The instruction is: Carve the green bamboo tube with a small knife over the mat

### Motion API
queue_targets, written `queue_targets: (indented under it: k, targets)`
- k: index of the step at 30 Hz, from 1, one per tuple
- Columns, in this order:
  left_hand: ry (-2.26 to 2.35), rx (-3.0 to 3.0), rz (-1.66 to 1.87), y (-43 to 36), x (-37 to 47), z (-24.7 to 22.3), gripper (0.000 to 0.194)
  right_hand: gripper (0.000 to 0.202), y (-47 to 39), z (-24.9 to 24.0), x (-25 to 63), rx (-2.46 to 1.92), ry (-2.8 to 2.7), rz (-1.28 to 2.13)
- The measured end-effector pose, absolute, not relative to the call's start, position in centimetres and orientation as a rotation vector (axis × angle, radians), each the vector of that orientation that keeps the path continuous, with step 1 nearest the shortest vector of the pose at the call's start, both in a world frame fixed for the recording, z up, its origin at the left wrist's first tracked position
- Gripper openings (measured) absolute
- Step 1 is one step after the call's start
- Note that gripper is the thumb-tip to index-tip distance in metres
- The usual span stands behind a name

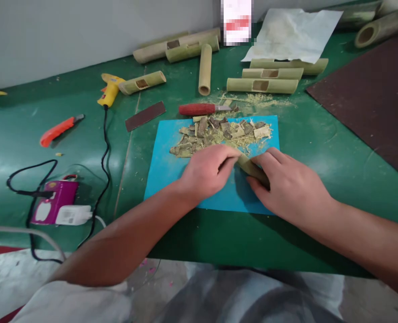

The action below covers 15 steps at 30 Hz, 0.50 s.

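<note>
My right hand (pixel 288 181) is wrapped round a short green bamboo tube (pixel 251 167), which it holds at a slant above the blue sheet (pixel 172 179). My left hand (pixel 210 170) is closed, its fingertips together at the tube's far end; what they pinch, if anything, is hidden. Just beyond the hands, bamboo chips and shavings (pixel 219 130) lie heaped on the sheet. A red-handled carving knife (pixel 199 109) rests behind the heap, its blade pointing right.
On the green table (pixel 172 233) lie an orange box cutter (pixel 59 130), a yellow glue gun (pixel 111 89), a sandpaper strip (pixel 145 115) and a purple power strip (pixel 55 202). Notched bamboo tubes (pixel 262 85) line the back. A dark brown sheet (pixel 370 98) covers the right.
</note>
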<state>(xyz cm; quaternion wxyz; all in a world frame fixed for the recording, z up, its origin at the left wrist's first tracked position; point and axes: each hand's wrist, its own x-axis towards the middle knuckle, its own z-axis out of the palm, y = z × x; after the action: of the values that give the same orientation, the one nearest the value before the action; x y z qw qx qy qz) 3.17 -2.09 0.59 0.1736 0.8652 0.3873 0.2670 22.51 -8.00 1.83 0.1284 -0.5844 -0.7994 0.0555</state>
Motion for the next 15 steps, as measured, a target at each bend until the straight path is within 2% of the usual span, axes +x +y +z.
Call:
queue_targets:
  k: [9,15]
  targets:
    - [1.141,2.421,0.825,-1.92,3.37,0.25,0.01,0.016,-7.91,1.72,22.39,-1.745,-2.314,0.236]
    - [1.053,2.396,0.806,-2.02,3.03,0.89,0.01,0.019,-7.91,2.1,22.54,-1.704,-2.353,0.127]
